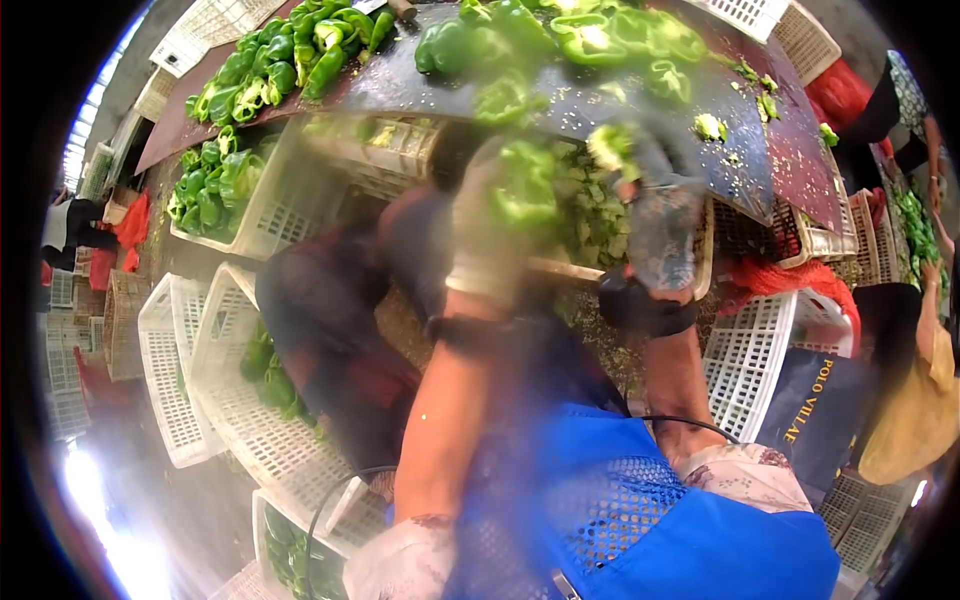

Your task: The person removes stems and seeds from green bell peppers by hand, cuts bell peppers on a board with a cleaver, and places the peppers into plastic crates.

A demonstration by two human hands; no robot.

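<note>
My left hand [482,225], in a pale glove, is closed around a green bell pepper [527,185] whose opened side faces up. A short way to the right, my right hand [664,215] wears a grey patterned glove and grips a pale green pepper core [612,150] between its fingers. Both hands are blurred, so any small tool in the right one cannot be made out. Below them is a crate of green scraps [590,225], partly hidden by the left hand. Opened peppers [590,40] lie on the dark tabletop [400,90] just beyond.
A heap of green peppers [290,55] covers the table's far left. White plastic crates [225,350] with peppers inside stand at my left. Another white crate [755,350] with red netting [800,285] is at my right. People are working at the far right.
</note>
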